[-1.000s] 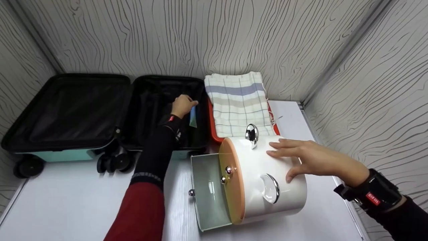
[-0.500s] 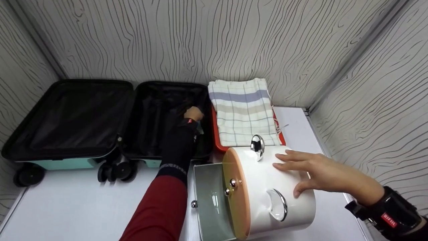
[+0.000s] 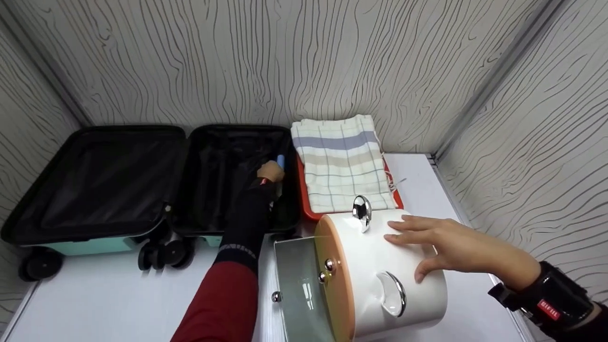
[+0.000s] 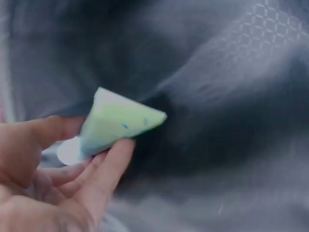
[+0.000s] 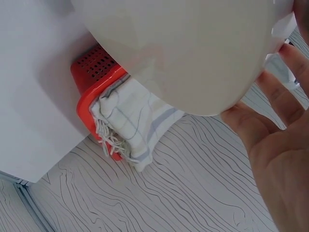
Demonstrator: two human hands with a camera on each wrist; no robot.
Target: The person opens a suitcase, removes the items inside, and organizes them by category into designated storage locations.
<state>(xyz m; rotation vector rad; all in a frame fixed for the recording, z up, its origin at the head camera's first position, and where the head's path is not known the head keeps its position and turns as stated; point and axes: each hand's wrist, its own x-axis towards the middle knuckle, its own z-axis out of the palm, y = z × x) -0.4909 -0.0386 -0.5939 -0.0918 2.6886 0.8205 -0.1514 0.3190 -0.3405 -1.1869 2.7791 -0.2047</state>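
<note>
My left hand [image 3: 270, 171] is down inside the right half of the open suitcase [image 3: 209, 156]. It pinches a small squeeze tube [image 4: 120, 118] between thumb and fingers. The tube is pale yellow-green with a flat crimped end, and its blue end [image 3: 280, 161] shows past the hand in the head view. Black lining fabric [image 4: 217, 92] lies close behind it. On a white drum-shaped storage box [image 3: 375, 266], my right hand [image 3: 451, 244] rests with fingers spread. A clear drawer [image 3: 301, 289] stands pulled out from the box's orange front.
A red basket [image 3: 306, 206] with a folded checked towel [image 3: 344, 166] stands between suitcase and wall, right of the suitcase. The suitcase's left half [image 3: 104, 180] lies covered in black, with wheels [image 3: 175, 251] at the front. Patterned walls enclose the white table [image 3: 118, 294].
My left hand has gone lower into the suitcase with the tube, whose blue end now shows beyond the hand. The right hand stays on the box. The head view has shifted slightly.
</note>
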